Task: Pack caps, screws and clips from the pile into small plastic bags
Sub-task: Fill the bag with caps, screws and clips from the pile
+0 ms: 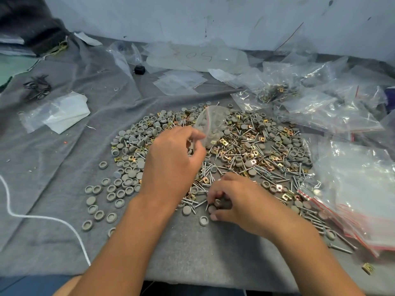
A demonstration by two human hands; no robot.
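Step in hand, as judged: gathering a count of parts for one bag. The left hand [173, 159] pinches the mouth of a small bag [210, 122] between thumb and fingers and holds it up over the middle of the pile [245, 146]; a few grey caps and what looks like a brass clip show through its film. The right hand [233, 201] rests at the near edge of the pile, fingers curled around several picked-up pieces, a cap and a screw tip showing between them. The next move likely calls for lifting that handful to the bag mouth, which needs the left hand to keep the opening spread. Loose caps [111, 189] spill to the near left on the grey cloth [64, 167]. At the far right lies a larger clear bag [275, 92] holding screws and clips. Flat red-striped empty bags [352, 210] are stacked at the near right, partly overlapping the pile's edge. More crumpled film lies along the far side; its contents cannot be told.
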